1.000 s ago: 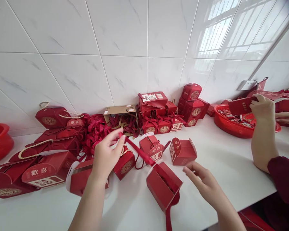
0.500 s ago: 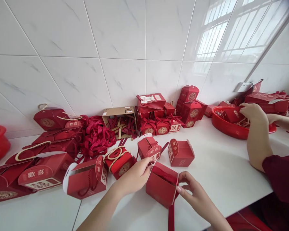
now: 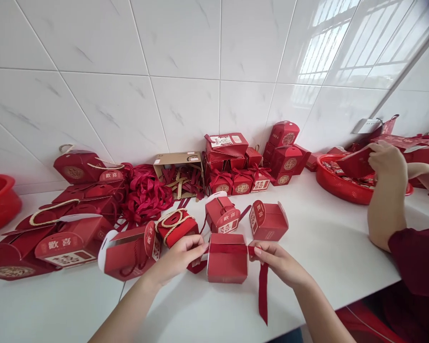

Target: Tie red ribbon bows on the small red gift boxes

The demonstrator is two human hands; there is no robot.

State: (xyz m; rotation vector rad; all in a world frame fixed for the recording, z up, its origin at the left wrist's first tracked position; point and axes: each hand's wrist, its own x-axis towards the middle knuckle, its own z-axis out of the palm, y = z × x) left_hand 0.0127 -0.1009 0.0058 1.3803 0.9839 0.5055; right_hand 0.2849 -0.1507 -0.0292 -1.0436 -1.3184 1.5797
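A small red gift box [image 3: 228, 269] sits on the white table between my hands. Across its top runs a dark red ribbon [image 3: 229, 249]. My left hand [image 3: 182, 259] is closed in a pinch on the ribbon at the box's left side, with a loose length under the fingers. On the other side, my right hand [image 3: 280, 261] pinches the ribbon too, and its tail hangs down over the table. Just behind stand a box with a cord [image 3: 221, 213] and another red box [image 3: 270, 221]. A brighter red box with gold rope [image 3: 177, 228] lies beyond my left hand.
Several red boxes [image 3: 71, 240] crowd the left, beside a heap of ribbons [image 3: 146, 195]. An open cardboard box [image 3: 178, 159] holds straps. Boxes are stacked along the wall. At right, a co-worker's hand [image 3: 389, 159] holds a red box over a red basin [image 3: 338, 188].
The gift box has gone from tilted to level. My hands moved from its upper edges to the ribbon at either side. The co-worker's hand lifted a red box in the basin.
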